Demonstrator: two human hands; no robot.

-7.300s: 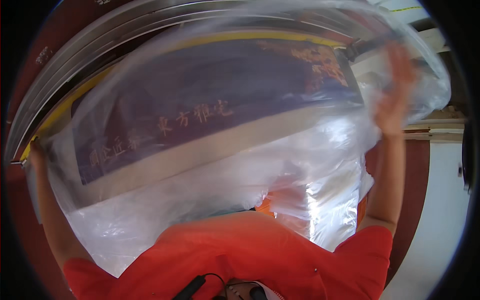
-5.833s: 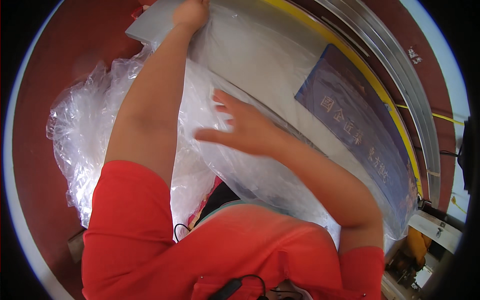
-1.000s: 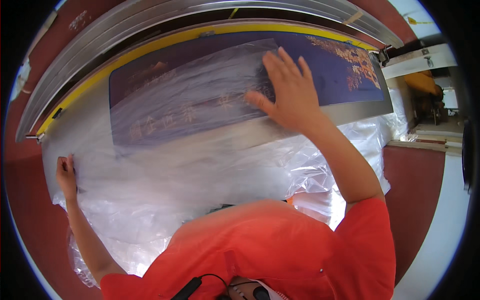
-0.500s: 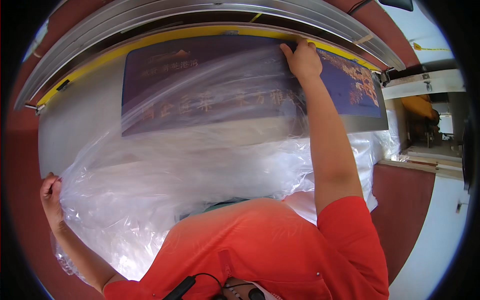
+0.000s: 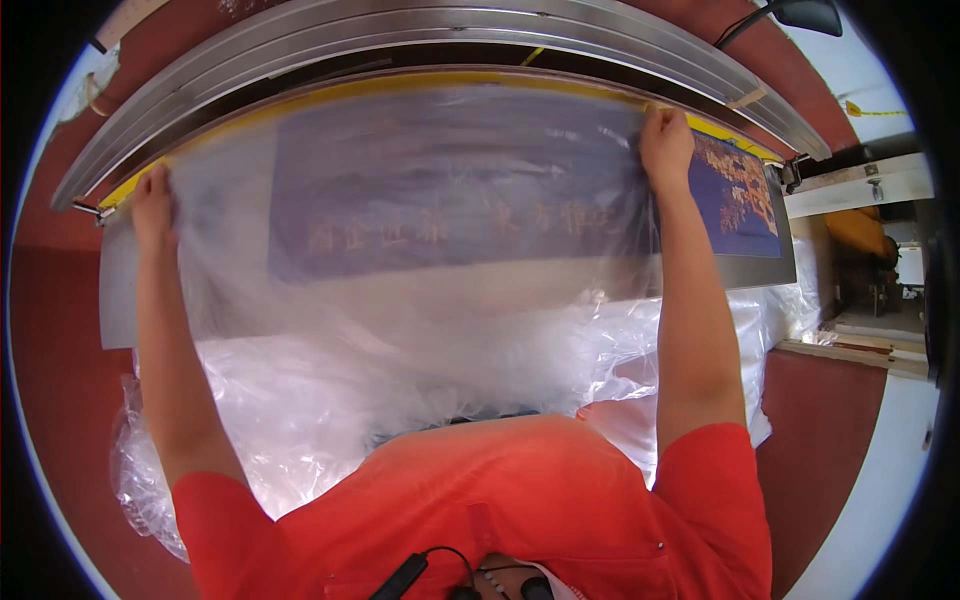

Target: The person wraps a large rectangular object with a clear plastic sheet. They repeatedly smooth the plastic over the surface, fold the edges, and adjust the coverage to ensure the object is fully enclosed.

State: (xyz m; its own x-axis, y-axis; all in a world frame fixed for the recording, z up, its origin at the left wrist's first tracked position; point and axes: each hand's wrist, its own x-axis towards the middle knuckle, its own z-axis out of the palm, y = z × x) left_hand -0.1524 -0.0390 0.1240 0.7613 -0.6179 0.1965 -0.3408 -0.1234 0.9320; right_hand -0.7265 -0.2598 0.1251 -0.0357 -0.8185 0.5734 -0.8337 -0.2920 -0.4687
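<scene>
Both the left hand (image 5: 153, 205) and the right hand (image 5: 667, 145) are pinching the far edge of a thin clear plastic sheet (image 5: 430, 310), fingers curled in, arms reaching well apart; the left fingertips are blurring slightly, so its hold is probably a pinch rather than a full fist. The sheet is stretching between the hands and falling back toward the body in loose folds; beneath it a dark blue rectangular print with gold-orange foliage (image 5: 712, 205) is lying on a broad smooth grey panel (image 5: 118, 285). Beyond the hands a narrow bright yellow strip (image 5: 718, 132) is running along the panel's far edge; past that, long ribbed silver metal rails (image 5: 400, 35) are curving across the view.

By the look of it, the work is well advanced; the sheet is now covering most of the print, while the foliage end on the right is lying bare and the film is wrinkling in places. Against the frame half a second earlier, the left hand is now reaching up to the yellow strip instead of sitting low at the left; the print's upper left corner, bare then, is now showing hazily through plastic.
</scene>
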